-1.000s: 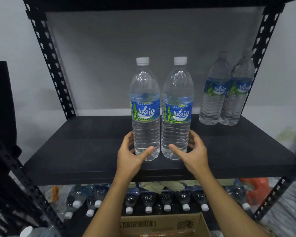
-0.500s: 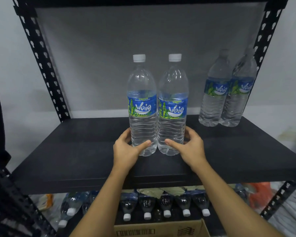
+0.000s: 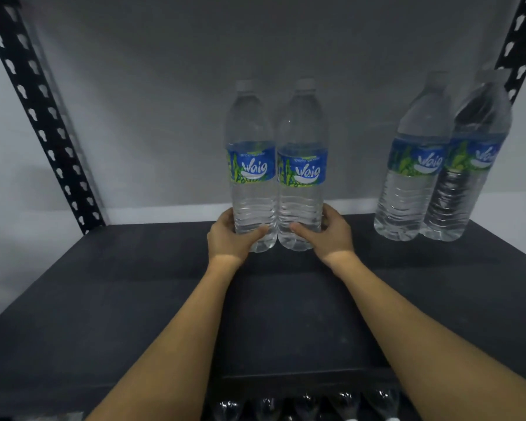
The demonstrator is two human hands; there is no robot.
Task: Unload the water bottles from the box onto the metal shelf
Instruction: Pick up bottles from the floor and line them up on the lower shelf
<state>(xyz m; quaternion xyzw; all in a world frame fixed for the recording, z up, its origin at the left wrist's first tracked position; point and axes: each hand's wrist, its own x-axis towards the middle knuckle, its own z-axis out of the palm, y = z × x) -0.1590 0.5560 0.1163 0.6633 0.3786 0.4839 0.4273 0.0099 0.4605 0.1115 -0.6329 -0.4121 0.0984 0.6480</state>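
Since the earlier frame both held bottles have been slid deeper onto the black metal shelf [image 3: 104, 299], with the arms stretched further over it. The left clear plastic water bottle with blue label [image 3: 251, 183] is gripped low by the left hand [image 3: 230, 240], and the matching right bottle [image 3: 301, 189] by the right hand [image 3: 333, 237], fingers curled round each base, thumbs in front. Both are kept upright, long axes vertical, sides touching, bases apparently on the shelf. They lie straight ahead of the hands, neither hand nearer. Another upright pair of bottles [image 3: 410, 183] is seen well apart at back right. Release is judged next. The box is not in view.
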